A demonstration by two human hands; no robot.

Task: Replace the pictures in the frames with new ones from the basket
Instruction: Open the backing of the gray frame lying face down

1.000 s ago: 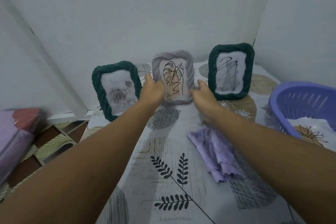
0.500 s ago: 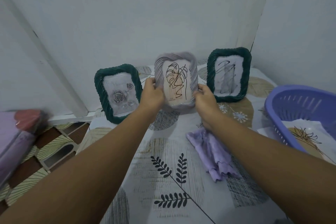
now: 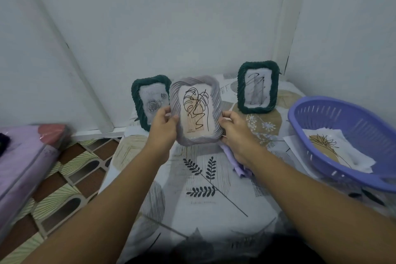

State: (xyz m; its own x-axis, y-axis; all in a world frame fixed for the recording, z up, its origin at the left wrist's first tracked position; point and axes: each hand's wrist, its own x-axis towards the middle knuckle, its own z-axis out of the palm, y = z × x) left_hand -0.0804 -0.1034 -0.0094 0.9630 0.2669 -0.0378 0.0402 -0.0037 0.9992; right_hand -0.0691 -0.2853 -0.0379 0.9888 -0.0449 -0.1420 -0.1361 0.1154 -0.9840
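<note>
While both hands hold it up above the table [image 3: 214,210], the grey frame [image 3: 196,111] faces the head camera, showing a line-drawn leaf picture [image 3: 196,112]. The left hand [image 3: 164,125] grips its left edge with thumb in front and fingers [image 3: 165,111] curled; the right hand [image 3: 237,130] pinches its right edge. Behind stand two dark green frames, one [image 3: 150,100] at left partly hidden by the grey frame, one [image 3: 258,90] well apart at right. A purple cloth [image 3: 236,165] lies under the right wrist. The purple basket [image 3: 342,135] at right holds another picture [image 3: 334,149].

I count three frames [image 3: 196,110], [image 3: 150,102], [image 3: 258,87], one basket [image 3: 342,135], two loose pictures [image 3: 340,150], [image 3: 293,146], one cloth [image 3: 237,165]
</note>
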